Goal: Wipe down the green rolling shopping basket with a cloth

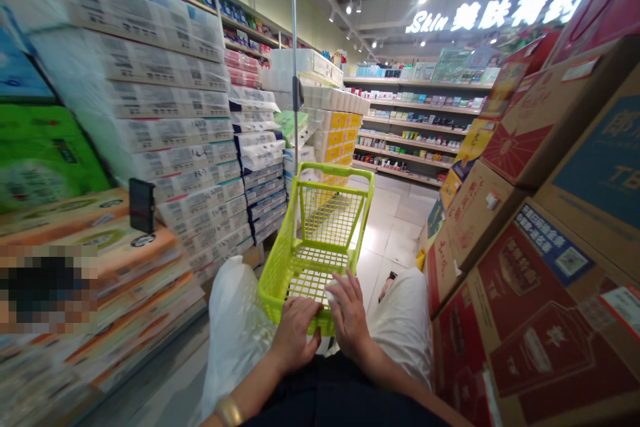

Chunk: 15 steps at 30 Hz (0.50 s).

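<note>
A lime-green plastic shopping cart basket [320, 227] stands in front of me in a shop aisle, empty inside. My left hand [296, 333] is curled over the near rim of the basket. My right hand [349, 313] lies over the same rim just to the right, fingers bent round the edge and partly spread. A gold bracelet [229, 410] sits on my left wrist. A white plastic bag [235, 333] hangs at the left of the basket, beside my left arm.
Stacked tissue and paper-roll packs [165, 120] line the left side. Red and brown cardboard boxes [530, 267] are piled at the right. A thin metal pole [294, 47] rises behind the cart. Tiled floor [395, 227] leads toward product shelves [415, 140] at the back.
</note>
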### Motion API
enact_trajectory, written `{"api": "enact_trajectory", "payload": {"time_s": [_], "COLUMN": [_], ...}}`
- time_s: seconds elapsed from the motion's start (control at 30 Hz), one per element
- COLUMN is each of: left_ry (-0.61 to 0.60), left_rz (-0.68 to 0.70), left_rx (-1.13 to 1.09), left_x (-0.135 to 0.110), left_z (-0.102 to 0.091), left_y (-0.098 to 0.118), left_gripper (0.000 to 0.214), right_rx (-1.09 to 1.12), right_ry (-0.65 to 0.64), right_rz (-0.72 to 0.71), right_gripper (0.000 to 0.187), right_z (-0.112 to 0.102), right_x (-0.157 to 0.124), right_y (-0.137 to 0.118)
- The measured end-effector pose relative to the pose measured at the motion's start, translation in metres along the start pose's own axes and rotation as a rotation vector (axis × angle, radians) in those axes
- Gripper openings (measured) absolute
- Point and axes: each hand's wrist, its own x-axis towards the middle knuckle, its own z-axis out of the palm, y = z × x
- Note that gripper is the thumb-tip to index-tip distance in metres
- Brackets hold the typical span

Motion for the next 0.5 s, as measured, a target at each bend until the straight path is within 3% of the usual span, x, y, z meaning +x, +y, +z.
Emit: {"api": "enact_trajectory", "payload": {"time_s": [0.1,0.2,0.37,0.5], "left_ry": [-0.005,-0.004,0.022,0.021], "left_rz": [-0.006,-0.008,-0.028,-0.081], "left_rx": [-0.018,-0.032,-0.033,-0.006], "left_x": [0.000,0.000,0.003,0.006], "left_z": [-0.004,-0.009,-0.016,-0.021], "left_y": [-0.002,-0.006,-0.014,-0.021], "left_gripper": [0.024,0.020,0.015,0.017], "right_rx": [-0.006,-0.030,-0.157,-0.206], "right_ry": [-0.142,-0.194,-0.209,-0.152], "right_rz": [-0.201,-0.274,-0.261,-0.174], "right_gripper": [0.020,0.022,0.024,0.021], "right_z": [-0.016,-0.026,-0.032,-0.018], "right_x": [0.011,0.027,0.058,0.059], "right_y": [-0.001,0.013,0.038,0.023]}}
